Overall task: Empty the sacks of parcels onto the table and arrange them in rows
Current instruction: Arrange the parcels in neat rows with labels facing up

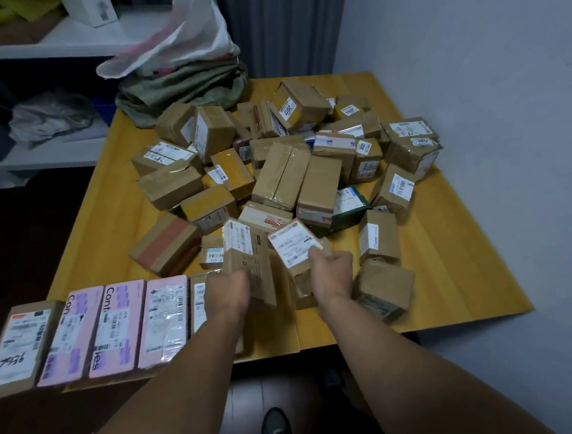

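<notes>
A loose heap of brown cardboard parcels (287,168) covers the middle of the yellow table (459,264). Along the near left edge lies a row of parcels (92,335), one brown and three pink, labels up. My left hand (230,288) grips a tall brown box (246,250) with a white label, held upright at the end of that row. My right hand (332,275) holds a smaller labelled box (295,247), tilted, just to the right. Empty sacks (185,84), green and white, lie crumpled at the table's far left corner.
White shelving (50,156) stands to the left with a grey bag (50,115) on it. A grey wall runs along the right side and a dark curtain (280,25) hangs behind the table. My shoe (275,430) shows on the floor below the near edge.
</notes>
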